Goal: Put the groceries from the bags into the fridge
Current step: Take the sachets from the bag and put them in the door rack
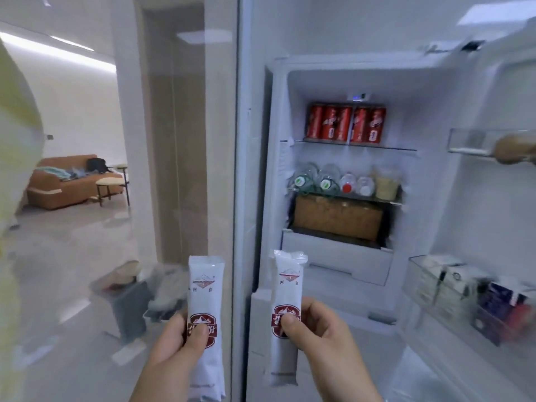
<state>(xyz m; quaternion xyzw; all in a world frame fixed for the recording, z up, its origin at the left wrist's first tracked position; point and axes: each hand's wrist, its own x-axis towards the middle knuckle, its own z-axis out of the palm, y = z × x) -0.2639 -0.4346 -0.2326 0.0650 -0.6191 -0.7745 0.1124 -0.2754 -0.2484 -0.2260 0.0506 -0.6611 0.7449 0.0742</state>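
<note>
- Left hand [177,340] pinches a tall white plastic packet with a red emblem [206,303], upright
- Right hand [316,329] pinches a matching white packet [287,288], upright before the open white fridge [342,256]
- Red drink cans [345,123] line its top shelf

From my feed I can see an orange sofa [55,188] in the far room at left, with a black backpack [97,165] and crumpled clothes [56,172] on its seat (details blurred). A cream-topped stool [108,182] stands just beside it, and a light strip [58,50] runs overhead.

Left hand [174,343], right hand [322,332], bare (short nails)
</note>
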